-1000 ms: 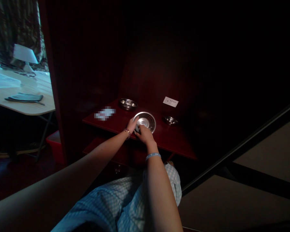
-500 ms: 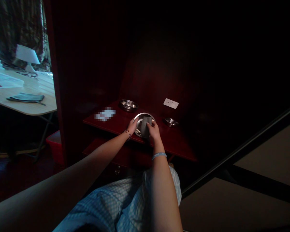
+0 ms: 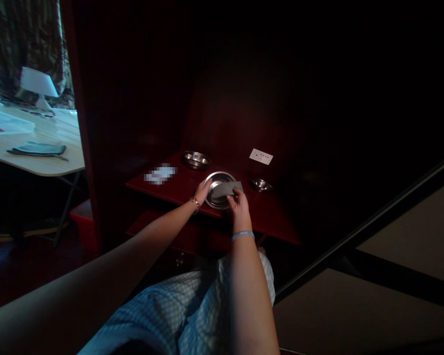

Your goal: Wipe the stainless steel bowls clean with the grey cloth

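Note:
A round, shiny metal bowl (image 3: 219, 202) is tilted toward me above the front edge of a dark red desk shelf (image 3: 173, 193). My left hand (image 3: 203, 191) grips its left rim, thumb on the inner side. Pinched in my right hand (image 3: 239, 202) is a folded grey cloth (image 3: 225, 189), which lies across the bowl's inside and reaches past its right rim. Behind the bowl to the left stands another metal bowl (image 3: 196, 160), perhaps with one more nested in it. A smaller metal bowl (image 3: 261, 185) sits to the right.
On the shelf's left lies a blurred-out whitish item (image 3: 160, 174). A white wall socket (image 3: 261, 157) is at the back. Further left, a light wooden table (image 3: 40, 165) carries a lamp (image 3: 39, 83) and a folded cloth (image 3: 39, 148). Below it is a red bin (image 3: 85, 222).
The grey cloth has turned from upright to lying sideways across the bowl. My right hand has shifted slightly right and down with it. My left hand keeps its hold on the rim.

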Tool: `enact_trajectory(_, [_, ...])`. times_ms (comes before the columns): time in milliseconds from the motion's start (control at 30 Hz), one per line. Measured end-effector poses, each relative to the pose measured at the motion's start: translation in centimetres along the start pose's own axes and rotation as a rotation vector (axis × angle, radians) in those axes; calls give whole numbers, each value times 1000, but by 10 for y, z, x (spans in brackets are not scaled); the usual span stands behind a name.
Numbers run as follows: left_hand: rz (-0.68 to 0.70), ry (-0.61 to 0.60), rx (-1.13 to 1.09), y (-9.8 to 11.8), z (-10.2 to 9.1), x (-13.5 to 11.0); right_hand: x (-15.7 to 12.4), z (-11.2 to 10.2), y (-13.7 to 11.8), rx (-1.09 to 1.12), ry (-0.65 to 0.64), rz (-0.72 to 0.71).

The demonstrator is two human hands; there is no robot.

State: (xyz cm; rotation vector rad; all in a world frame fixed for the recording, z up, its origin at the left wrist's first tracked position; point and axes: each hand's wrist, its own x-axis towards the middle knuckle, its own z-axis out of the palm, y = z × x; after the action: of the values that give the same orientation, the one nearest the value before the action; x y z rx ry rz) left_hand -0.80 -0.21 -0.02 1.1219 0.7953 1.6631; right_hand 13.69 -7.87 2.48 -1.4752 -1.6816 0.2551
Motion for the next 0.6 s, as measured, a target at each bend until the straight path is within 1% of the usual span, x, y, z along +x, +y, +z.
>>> enact_trajectory(100, [-1,-11,15,-1,0,1,-9,3,-3,262,50,75])
enact_trajectory(167, [-5,-16,23,-1,0,1,-5,7,-8,419,77,146])
enact_trajectory(200, [-5,-14,25,-1,0,1,-1,10,-11,479,94,212])
enact_trajectory(267, [-3,-9,22,-2,1,1,10,15,-17,555,128,383])
enact_trajectory(333, [-11,-5,12,-3,1,2,18,19,-24,555,157,467])
enact_trajectory(400, [-21,-4,-3,-5,0,3,21,19,-31,444,222,514])
enact_trajectory(467, [-24,-6,-15,-6,0,3,16,17,-40,193,267,522])
enact_trajectory(500, [-24,-9,-17,-6,0,3,12,15,-44,42,262,498])
enact_trajectory(600, [-10,-19,-15,-6,0,3,-1,9,-55,-340,222,336])
